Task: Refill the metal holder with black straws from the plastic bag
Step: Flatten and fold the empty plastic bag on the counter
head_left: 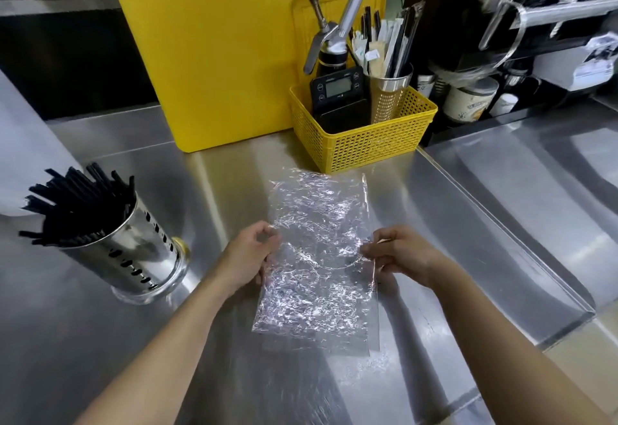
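Observation:
A crinkled clear plastic bag [317, 250] lies flat above the steel counter with no straws visible inside. My left hand [249, 252] pinches its left edge and my right hand [399, 252] pinches its right edge, both about halfway along. To the left stands the perforated metal holder [133, 250], packed with black straws [77, 203] that fan out of its top.
A yellow basket [368, 147] behind the bag holds a timer, a whipped-cream siphon and a metal cup of wrapped straws. A large yellow board [234, 56] leans at the back. The steel counter [501, 224] steps down at its right edge. Shelves with cups stand at the far right.

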